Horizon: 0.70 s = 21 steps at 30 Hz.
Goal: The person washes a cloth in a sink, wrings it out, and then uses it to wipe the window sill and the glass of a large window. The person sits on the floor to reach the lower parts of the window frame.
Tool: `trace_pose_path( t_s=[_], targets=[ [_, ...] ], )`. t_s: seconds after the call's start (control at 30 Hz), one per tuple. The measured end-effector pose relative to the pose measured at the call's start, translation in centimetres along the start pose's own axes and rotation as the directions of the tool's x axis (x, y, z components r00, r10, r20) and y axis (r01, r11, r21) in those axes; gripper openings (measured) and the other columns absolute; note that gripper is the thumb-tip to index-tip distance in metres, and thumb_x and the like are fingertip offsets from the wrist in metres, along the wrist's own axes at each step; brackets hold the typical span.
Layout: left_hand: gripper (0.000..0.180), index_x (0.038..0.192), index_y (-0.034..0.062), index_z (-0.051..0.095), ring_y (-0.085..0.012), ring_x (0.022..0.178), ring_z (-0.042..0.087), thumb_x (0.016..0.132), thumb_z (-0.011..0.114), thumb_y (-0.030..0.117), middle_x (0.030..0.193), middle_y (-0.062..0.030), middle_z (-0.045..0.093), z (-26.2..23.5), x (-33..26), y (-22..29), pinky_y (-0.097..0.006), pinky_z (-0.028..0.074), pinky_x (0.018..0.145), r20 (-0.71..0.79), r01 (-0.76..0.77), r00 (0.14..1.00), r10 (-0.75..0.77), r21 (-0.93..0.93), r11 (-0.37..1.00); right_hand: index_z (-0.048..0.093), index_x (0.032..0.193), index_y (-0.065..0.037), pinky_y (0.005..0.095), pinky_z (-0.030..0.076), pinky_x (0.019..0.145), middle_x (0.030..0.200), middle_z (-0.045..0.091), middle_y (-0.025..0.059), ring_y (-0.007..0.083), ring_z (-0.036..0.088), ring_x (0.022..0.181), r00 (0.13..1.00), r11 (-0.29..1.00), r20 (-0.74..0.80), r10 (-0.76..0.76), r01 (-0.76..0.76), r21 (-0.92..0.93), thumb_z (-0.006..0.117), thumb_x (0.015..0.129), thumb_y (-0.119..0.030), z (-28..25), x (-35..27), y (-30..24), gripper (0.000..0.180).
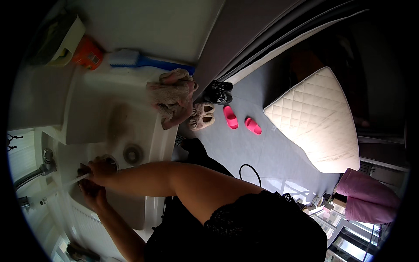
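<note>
My right hand (103, 171) and my left hand (92, 195) are close together over a white sink (150, 131). A thin stream of water (82, 177) runs onto them. The fingers are bent, shadowed and blurred, so anything between them cannot be made out. A chrome faucet (48, 163) stands just beyond my hands. Beside my right hand lie a round metal drain (133, 154) and a second ring-shaped opening, partly hidden by that hand. Brownish water or staining (118, 124) marks the basin.
A crumpled beige-pink cloth (174, 98) hangs over the sink's edge. Along the ledge are a blue brush (148, 62), an orange container (88, 53) and a pale bin (70, 41). Pink slides (231, 117), fluffy slippers (202, 117), dark shoes (219, 91) and a quilted pad (321, 122) are behind.
</note>
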State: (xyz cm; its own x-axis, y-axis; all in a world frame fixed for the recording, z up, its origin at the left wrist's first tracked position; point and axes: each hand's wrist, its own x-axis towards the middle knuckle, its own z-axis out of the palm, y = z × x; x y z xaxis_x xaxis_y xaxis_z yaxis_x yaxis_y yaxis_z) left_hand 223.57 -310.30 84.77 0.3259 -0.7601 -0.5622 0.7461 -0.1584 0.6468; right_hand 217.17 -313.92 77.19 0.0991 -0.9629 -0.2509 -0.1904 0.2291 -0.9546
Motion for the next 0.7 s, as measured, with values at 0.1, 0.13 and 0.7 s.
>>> trace_pose_path(
  t_s=[0.1, 0.13, 0.7],
  targets=[
    [0.057, 0.146, 0.0002, 0.026, -0.0357, 0.138, 0.031, 0.101, 0.038, 0.032, 0.149, -0.0203, 0.031, -0.6, -0.5, 0.8, -0.047, 0.025, 0.114, 0.218, -0.033, 0.976, 0.025, 0.031, 0.999, 0.063, 0.107, -0.003, 0.0459, 0.047, 0.089, 0.118, 0.058, 0.0202, 0.0358, 0.057, 0.111, 0.943, 0.908, 0.206, 0.262, -0.313, 0.279, 0.067, 0.073, -0.06, -1.6, 1.9, 1.1, 0.067],
    [0.057, 0.146, 0.0001, 0.027, -0.0347, 0.137, 0.032, 0.101, 0.039, 0.033, 0.148, -0.0199, 0.032, -0.7, -0.6, 0.7, -0.047, 0.026, 0.114, 0.336, -0.028, 0.942, 0.016, 0.032, 0.999, 0.062, 0.108, -0.003, 0.0451, 0.047, 0.089, 0.12, 0.058, 0.019, 0.0341, 0.058, 0.111, 0.908, 0.83, 0.263, 0.327, -0.409, 0.379, 0.065, 0.075, -0.06, -3.2, 1.2, 0.1, 0.066],
    [0.057, 0.125, 0.0112, 0.051, -0.0249, 0.111, 0.057, 0.097, 0.036, 0.058, 0.114, -0.0084, 0.061, 3.2, -3.1, -0.1, -0.048, 0.047, 0.09, 0.017, 0.245, 0.969, -0.248, 0.105, 0.964, 0.064, 0.106, -0.005, 0.0325, 0.047, 0.087, 0.104, 0.061, 0.0112, 0.0231, 0.059, 0.097, 0.978, 0.889, 0.087, -0.187, 0.131, 0.439, 0.064, 0.075, -0.012, -5.1, 0.7, -2.2, 0.032]
  ],
)
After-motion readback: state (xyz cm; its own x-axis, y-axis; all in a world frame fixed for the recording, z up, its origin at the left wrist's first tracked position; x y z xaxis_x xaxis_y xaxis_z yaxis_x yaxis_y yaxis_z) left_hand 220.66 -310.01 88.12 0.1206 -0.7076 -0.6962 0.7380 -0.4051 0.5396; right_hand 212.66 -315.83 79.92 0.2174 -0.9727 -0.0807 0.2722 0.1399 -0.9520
